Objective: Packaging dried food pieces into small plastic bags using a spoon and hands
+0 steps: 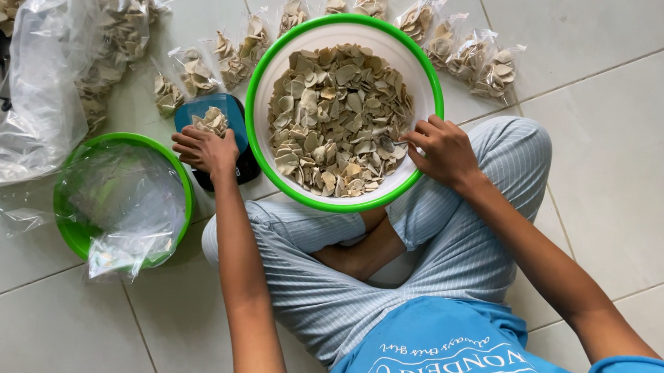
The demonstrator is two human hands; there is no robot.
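Pale grey floor tiles [612, 167] with thin grout lines carry everything here, and a person sits cross-legged on them in light striped trousers [448, 235].

The left hand [204, 149] is curled shut around the mouth of a small clear plastic bag of beige chips [213, 120], which rests on a little blue-topped kitchen scale [234, 132] just beyond the knuckles. Beside that wrist, to the outside, sits a smaller green plastic bowl [69, 232] stuffed with crumpled empty clear bags [121, 208].

The right hand [443, 150] has its fingertips pinched together on something small and grey at the edge of the chip heap — what it is cannot be told. Under those fingers lies the big white basin with a green rim [278, 52], heaped with flat beige chips [338, 117].

Past the basin, filled little bags [469, 55] line the floor in an arc; far left lies a large clear sack [33, 102].
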